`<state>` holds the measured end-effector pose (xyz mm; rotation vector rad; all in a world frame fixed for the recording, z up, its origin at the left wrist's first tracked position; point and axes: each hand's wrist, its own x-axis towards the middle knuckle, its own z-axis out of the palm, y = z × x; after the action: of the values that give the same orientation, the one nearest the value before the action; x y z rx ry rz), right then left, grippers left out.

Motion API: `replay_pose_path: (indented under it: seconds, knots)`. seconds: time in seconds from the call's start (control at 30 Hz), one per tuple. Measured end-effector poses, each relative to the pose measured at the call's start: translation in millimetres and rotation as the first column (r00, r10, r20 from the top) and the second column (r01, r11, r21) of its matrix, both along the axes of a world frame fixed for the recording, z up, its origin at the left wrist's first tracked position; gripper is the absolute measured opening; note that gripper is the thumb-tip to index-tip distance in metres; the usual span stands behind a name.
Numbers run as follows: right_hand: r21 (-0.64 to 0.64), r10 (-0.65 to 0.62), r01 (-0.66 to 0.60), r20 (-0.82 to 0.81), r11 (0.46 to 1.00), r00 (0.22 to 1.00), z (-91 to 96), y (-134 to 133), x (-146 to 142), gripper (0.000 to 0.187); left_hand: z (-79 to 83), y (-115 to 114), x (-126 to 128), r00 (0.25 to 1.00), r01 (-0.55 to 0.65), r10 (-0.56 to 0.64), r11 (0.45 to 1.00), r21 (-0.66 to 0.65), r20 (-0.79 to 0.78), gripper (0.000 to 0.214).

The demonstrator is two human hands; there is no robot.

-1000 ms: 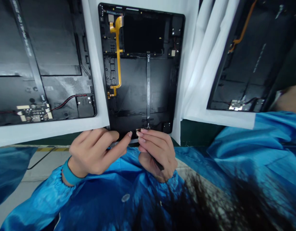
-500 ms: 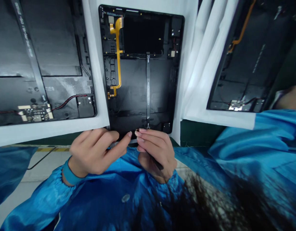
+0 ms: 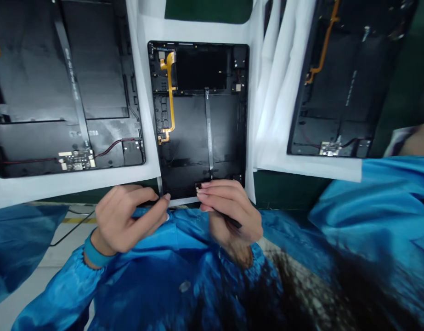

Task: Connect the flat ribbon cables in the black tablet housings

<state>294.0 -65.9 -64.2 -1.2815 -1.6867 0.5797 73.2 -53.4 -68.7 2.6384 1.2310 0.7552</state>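
Observation:
A tablet back shell [image 3: 189,170], black and with its inside showing, lies in front of me on white cloth. A yellow flex cable [image 3: 171,103] runs down its left side and a dark ribbon cable [image 3: 209,133] down its middle. At its lower edge, my right hand [image 3: 232,207] pinches a small dark piece with a pale spot [image 3: 198,187], too small to name. A slim black stick-like tool [image 3: 230,219] is tucked in the same hand. Left of this, my left hand [image 3: 127,214] hovers by the shell's lower left corner, thumb and forefinger apart, nothing visible between them.
Another opened tablet shell [image 3: 104,101] with a small circuit board [image 3: 77,161] lies at left. A third shell [image 3: 339,101] lies at right, near a co-worker's blue sleeve [image 3: 387,202]. White cloth [image 3: 270,151] covers the surface around them.
My left hand has drawn away to the left from my right fingertips. My right hand has shifted slightly right, still pinching the small piece. The view has shifted, so the shells appear displaced.

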Motion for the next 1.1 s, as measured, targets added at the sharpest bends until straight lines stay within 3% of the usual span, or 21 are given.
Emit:
replay_pose_path:
  seconds: [0.17, 0.3, 0.57, 0.83, 1.1]
  knots:
    - [-0.036, 0.084, -0.082, 0.037, 0.996, 0.996, 7.4, -0.5, -10.3, 0.027, -3.9, 0.1, -10.9, 1.0, -0.016, 0.016, 0.995, 0.103, 0.005, 0.028]
    - [-0.046, 0.143, -0.141, 0.055, 0.989, 0.988, 8.5, 0.5, -20.1, 0.029, -9.0, 0.9, -11.9, 0.999, -0.017, 0.021, 0.994, 0.108, -0.038, 0.029]
    - [-0.058, 0.119, -0.116, 0.052, 0.992, 0.992, 4.9, 2.5, -25.3, 0.03, -9.0, 6.7, -7.6, 1.0, -0.017, 0.018, 0.987, 0.16, -0.004, 0.019]
    - [-0.115, 0.174, -0.16, 0.121, 0.98, 0.977, 12.5, 6.7, -22.8, 0.029, -4.9, 8.9, -4.4, 0.998, -0.037, 0.044, 0.988, 0.149, -0.041, 0.021]
    - [-0.04, 0.159, -0.159, 0.002, 0.986, 0.987, 0.2, 4.6, -24.3, 0.028, -3.7, 8.1, -3.8, 0.999, -0.025, 0.028, 0.991, 0.134, -0.018, 0.023]
